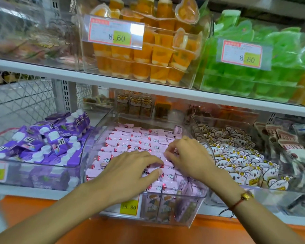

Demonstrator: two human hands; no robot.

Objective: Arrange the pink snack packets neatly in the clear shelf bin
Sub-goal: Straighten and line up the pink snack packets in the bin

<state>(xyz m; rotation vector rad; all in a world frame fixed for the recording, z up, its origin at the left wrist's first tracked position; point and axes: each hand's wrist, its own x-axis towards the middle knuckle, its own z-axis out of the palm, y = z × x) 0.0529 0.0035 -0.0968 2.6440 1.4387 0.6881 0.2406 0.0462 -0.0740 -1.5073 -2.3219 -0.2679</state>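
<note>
A clear shelf bin (pixel 192 205) stands on the lower shelf, filled with rows of pink snack packets (pixel 130 140) printed with small red and white marks. Both my hands are inside it, over the front half. My left hand (pixel 128 171) lies across the packets with fingers stretched to the right, thumb and fingertips touching packets near the middle. My right hand (pixel 185 155) has its fingers curled down and pinches a pink packet at the fingertips. The packets under both hands are hidden.
A bin of purple cartons (pixel 48 141) sits to the left, a bin of white cartoon packets (pixel 239 159) to the right. A yellow price tag (pixel 128 206) hangs on the pink bin's front. The upper shelf holds orange jelly cups (pixel 144 55) and green packs (pixel 264 71).
</note>
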